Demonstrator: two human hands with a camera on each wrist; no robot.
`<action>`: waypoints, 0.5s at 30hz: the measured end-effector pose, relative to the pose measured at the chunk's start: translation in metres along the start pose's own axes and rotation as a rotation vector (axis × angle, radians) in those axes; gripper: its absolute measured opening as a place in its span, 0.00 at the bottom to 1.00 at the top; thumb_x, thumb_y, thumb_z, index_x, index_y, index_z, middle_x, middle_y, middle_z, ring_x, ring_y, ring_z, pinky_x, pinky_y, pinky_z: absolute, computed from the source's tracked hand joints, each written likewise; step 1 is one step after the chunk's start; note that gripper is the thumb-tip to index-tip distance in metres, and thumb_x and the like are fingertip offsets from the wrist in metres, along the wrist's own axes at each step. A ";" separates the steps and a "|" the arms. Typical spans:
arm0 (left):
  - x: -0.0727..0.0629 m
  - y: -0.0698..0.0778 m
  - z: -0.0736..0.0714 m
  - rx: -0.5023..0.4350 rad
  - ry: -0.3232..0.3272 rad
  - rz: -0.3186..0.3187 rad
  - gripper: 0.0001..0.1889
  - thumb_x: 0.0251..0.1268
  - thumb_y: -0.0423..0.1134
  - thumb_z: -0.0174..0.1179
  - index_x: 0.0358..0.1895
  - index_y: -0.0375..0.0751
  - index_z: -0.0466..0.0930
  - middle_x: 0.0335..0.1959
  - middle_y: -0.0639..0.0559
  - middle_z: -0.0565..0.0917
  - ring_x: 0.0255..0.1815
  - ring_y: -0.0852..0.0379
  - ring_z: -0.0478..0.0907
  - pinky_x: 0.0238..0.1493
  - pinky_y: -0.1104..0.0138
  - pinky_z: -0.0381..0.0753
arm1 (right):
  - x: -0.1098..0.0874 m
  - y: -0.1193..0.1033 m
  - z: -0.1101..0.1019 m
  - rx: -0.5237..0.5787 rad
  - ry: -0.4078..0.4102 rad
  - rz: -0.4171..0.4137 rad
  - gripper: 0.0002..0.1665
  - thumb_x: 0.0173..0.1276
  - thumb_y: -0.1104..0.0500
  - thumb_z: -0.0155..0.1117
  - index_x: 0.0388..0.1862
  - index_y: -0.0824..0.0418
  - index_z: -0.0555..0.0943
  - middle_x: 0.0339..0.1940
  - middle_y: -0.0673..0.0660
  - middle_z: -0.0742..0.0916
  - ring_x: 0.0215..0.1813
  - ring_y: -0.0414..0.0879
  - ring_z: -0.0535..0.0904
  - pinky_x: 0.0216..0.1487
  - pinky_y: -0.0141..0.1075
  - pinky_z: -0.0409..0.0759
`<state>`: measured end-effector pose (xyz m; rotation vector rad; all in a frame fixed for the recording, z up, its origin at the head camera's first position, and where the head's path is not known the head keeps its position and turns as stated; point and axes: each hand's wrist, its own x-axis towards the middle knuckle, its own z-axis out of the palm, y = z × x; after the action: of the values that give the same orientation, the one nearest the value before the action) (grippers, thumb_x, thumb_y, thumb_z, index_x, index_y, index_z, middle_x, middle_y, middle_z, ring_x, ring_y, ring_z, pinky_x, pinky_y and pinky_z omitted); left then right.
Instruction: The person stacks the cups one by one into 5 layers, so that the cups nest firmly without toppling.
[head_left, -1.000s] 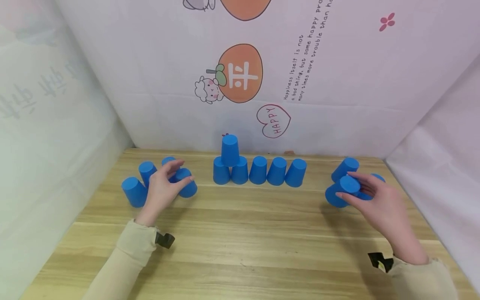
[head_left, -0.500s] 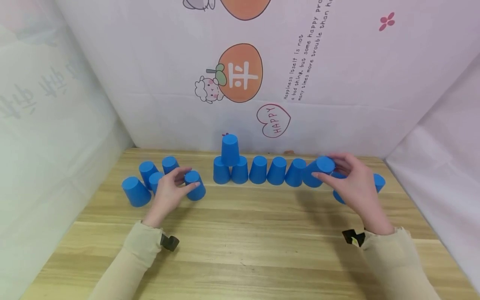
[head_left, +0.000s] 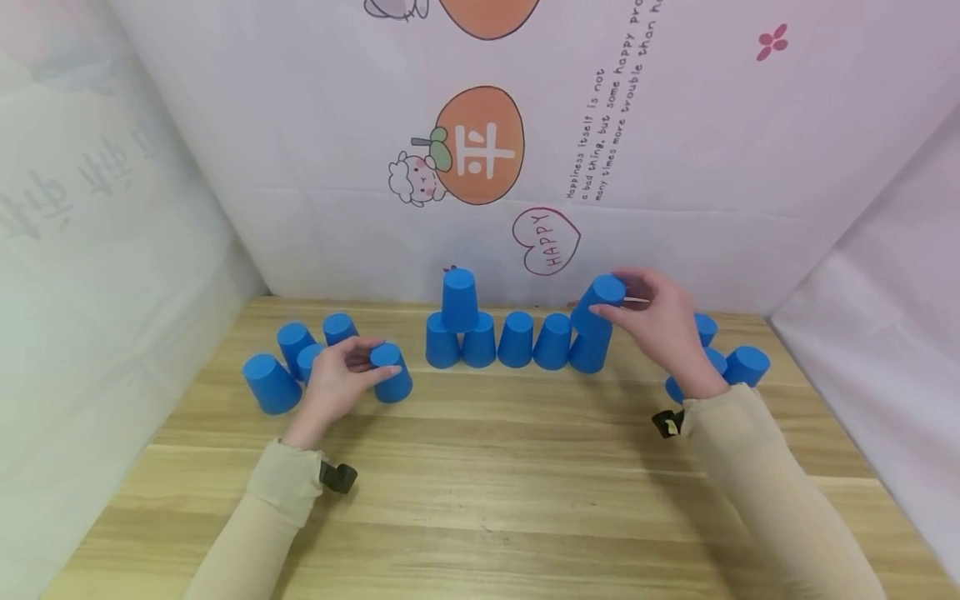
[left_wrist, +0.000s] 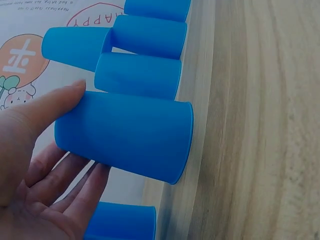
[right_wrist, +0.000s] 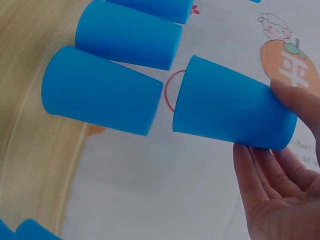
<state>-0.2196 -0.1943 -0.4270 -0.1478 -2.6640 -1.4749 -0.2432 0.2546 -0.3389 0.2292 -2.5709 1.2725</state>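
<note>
My right hand (head_left: 651,318) pinches an upside-down blue cup (head_left: 597,302) near its closed end. In the right wrist view this held cup (right_wrist: 234,106) hangs just above the last cup (right_wrist: 102,91) of the row, with a narrow gap between them. At the left, my left hand (head_left: 341,382) grips another upside-down blue cup (head_left: 392,375) between thumb and fingers, low over the table; the left wrist view shows that cup (left_wrist: 125,135) from the side. In the middle, one cup (head_left: 460,302) stands across two others at the left end of the row.
Along the back of the wooden table (head_left: 480,483) the row continues with upright-standing inverted cups such as this cup (head_left: 516,340). Several cups (head_left: 272,383) stand around my left hand. More cups (head_left: 747,367) sit behind my right forearm. A printed cloth (head_left: 675,167) walls the back.
My right hand has carried its cup leftward from the right-hand group and up over the row's right end. My left hand has shifted its cup slightly right, away from the left group.
</note>
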 end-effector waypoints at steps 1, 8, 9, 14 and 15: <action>0.000 0.000 -0.001 0.000 0.000 -0.003 0.31 0.59 0.53 0.75 0.62 0.41 0.81 0.54 0.42 0.84 0.55 0.43 0.83 0.57 0.51 0.82 | 0.004 0.001 0.003 -0.002 -0.005 -0.003 0.38 0.65 0.48 0.77 0.68 0.62 0.75 0.61 0.62 0.83 0.59 0.58 0.81 0.58 0.53 0.81; 0.001 0.000 -0.002 -0.003 -0.012 -0.007 0.31 0.59 0.52 0.75 0.62 0.40 0.80 0.55 0.42 0.84 0.55 0.44 0.83 0.57 0.52 0.82 | 0.021 0.005 0.014 -0.042 -0.053 0.003 0.36 0.67 0.52 0.76 0.69 0.64 0.75 0.61 0.66 0.83 0.58 0.62 0.82 0.58 0.55 0.81; 0.001 0.000 -0.002 -0.002 -0.012 -0.007 0.31 0.59 0.52 0.75 0.62 0.40 0.80 0.55 0.43 0.84 0.55 0.44 0.83 0.57 0.52 0.82 | 0.022 0.004 0.014 -0.044 -0.059 0.008 0.36 0.67 0.52 0.75 0.69 0.64 0.75 0.62 0.66 0.82 0.58 0.62 0.82 0.58 0.55 0.81; 0.000 0.000 -0.002 -0.010 -0.009 -0.010 0.31 0.59 0.53 0.75 0.61 0.40 0.81 0.55 0.43 0.84 0.55 0.44 0.83 0.57 0.51 0.82 | 0.025 0.004 0.016 -0.060 -0.075 0.018 0.37 0.68 0.51 0.74 0.71 0.64 0.74 0.63 0.67 0.82 0.59 0.63 0.81 0.58 0.56 0.80; 0.000 0.000 -0.002 -0.011 -0.009 -0.011 0.31 0.59 0.53 0.75 0.61 0.40 0.81 0.55 0.43 0.84 0.55 0.44 0.83 0.57 0.51 0.82 | 0.026 0.004 0.017 -0.063 -0.076 0.018 0.37 0.68 0.51 0.74 0.71 0.64 0.73 0.63 0.67 0.82 0.59 0.63 0.81 0.58 0.56 0.80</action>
<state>-0.2200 -0.1964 -0.4258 -0.1411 -2.6682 -1.4951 -0.2715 0.2429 -0.3435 0.2473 -2.6785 1.2092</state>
